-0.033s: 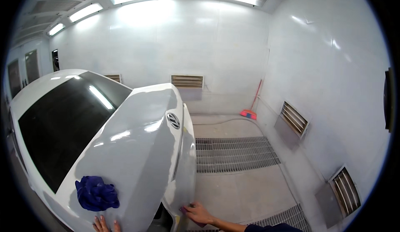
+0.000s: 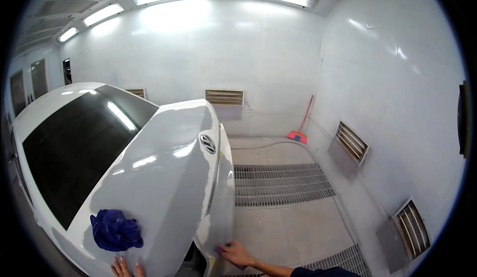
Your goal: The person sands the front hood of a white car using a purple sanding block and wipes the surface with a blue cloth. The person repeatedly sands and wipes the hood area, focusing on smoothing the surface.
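Observation:
A white car (image 2: 62, 89) with grey primer patches fills the left side. On its trunk lid (image 2: 164, 192) my left hand (image 2: 127, 267) rests with fingers spread, just below a crumpled blue cloth (image 2: 116, 231). My right hand (image 2: 237, 253) is closed on a purple pad (image 2: 218, 250), pressed against the rear bumper (image 2: 224, 217) at the car's back corner. Most of the pad is hidden by the fingers. Between my hands lies a dark tail-light opening (image 2: 193, 263). A round chrome emblem (image 2: 207, 144) sits farther along the lid's rear edge.
Metal floor grates (image 2: 283, 185) run beside the car. A red broom (image 2: 297, 136) leans in the far corner, near a hose (image 2: 268, 146) on the floor. Slatted vents (image 2: 353, 141) are set low in the white walls (image 2: 382, 78). The dark rear window (image 2: 82, 147) lies left of the lid.

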Demonstrator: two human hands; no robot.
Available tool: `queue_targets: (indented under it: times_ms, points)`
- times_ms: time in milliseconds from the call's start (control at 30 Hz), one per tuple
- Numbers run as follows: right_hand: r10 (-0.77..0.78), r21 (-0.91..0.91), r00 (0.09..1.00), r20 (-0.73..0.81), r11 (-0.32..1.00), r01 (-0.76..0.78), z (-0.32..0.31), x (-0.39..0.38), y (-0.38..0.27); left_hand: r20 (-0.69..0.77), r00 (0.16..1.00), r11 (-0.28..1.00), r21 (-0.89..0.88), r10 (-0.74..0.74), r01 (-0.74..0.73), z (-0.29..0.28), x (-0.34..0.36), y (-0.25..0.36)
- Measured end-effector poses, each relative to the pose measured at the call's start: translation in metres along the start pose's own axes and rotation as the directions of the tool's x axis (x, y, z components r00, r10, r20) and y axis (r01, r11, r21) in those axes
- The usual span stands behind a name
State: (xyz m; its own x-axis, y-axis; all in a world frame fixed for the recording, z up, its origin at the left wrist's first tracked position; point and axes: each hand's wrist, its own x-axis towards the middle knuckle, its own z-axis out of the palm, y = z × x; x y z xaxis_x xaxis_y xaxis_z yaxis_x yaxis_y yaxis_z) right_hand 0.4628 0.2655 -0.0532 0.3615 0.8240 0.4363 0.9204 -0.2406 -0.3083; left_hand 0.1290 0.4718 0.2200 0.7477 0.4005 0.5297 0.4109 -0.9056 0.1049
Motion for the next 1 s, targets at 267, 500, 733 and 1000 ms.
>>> queue_targets:
  times_ms: [267,500,733,1000]
  points:
    - [0.332,0.275,0.937,0.111,0.896,-0.35,-0.021,0.016,-0.026,-0.08,0.997,0.999,-0.033,0.002,-0.005,0.006,-0.007,0.0]
    - [0.316,0.223,0.937,0.15,0.912,-0.344,-0.043,0.022,-0.04,-0.114,0.993,0.999,-0.031,-0.02,0.016,0.012,-0.009,0.0]
    - [0.337,0.029,0.941,0.02,0.941,-0.338,0.012,0.001,0.001,-0.066,0.997,0.998,-0.059,-0.028,0.024,0.008,-0.007,0.002]
    - [0.255,-0.121,0.967,0.024,0.961,-0.25,0.013,0.003,-0.011,-0.064,0.997,0.997,-0.059,-0.052,0.048,0.008,-0.005,0.005]
